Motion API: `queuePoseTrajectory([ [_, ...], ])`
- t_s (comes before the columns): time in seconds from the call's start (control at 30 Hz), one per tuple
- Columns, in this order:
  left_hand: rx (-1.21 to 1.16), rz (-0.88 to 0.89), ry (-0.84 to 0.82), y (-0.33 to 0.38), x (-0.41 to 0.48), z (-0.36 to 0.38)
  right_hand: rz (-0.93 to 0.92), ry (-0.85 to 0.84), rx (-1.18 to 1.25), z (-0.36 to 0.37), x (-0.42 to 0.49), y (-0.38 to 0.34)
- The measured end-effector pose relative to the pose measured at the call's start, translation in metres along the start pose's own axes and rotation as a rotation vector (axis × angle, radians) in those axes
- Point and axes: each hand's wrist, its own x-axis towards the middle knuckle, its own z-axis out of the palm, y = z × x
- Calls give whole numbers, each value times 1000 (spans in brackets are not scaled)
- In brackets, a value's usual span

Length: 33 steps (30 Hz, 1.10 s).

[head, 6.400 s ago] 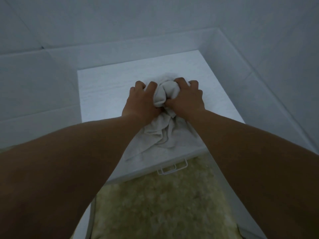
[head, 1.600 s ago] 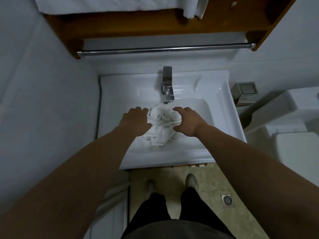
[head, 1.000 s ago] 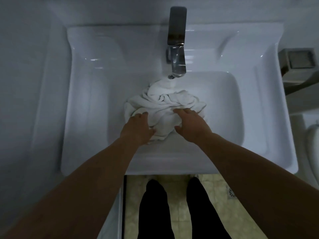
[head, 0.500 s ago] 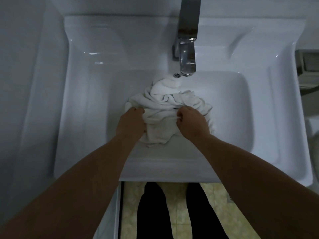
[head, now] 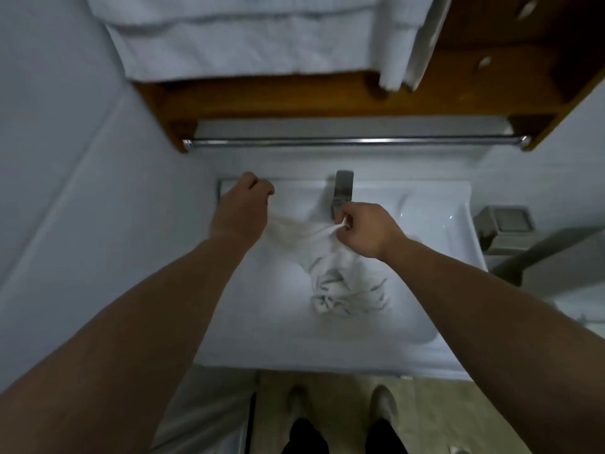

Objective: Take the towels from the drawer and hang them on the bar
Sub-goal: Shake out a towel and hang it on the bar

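- Both hands closed on the white towel (head: pixel 314 234): left hand (head: pixel 240 208) and right hand (head: pixel 363 229) pinching its top edge, rest bunched over the sink (head: pixel 435 217).
- Best spread that edge wide, lift clear of the tap (head: pixel 342 191), drape evenly over the bar (head: pixel 353 141).
- Dim tiled bathroom; wooden shelf (head: pixel 294 96) above bar.

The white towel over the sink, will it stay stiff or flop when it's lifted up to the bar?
Probably floppy: the towel sags between the left hand and right hand, its bunched end hanging crumpled. Likely light, since pinched corners carry it. It should drape over the bar.
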Motion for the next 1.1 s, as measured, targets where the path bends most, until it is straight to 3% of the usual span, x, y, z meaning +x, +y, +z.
queuePoseTrajectory([
  [0.2,34,237,199,63,62,-112,-125,79,22,-101,-14,-63],
  [0.4,9,452,255,130,88,-180,-241,326,297,-178,-30,-120],
  [0.6,29,633,259,173,82,-210,-431,255,428,-225,-48,-155],
  [0.73,22,670,309,182,83,-222,-420,193,447,-235,-60,-159],
  [0.93,53,413,164,183,77,-221,-368,326,330,-254,-57,-160],
  [1.1,-9,115,177,186,77,-219,-430,383,213,-268,-57,-170],
])
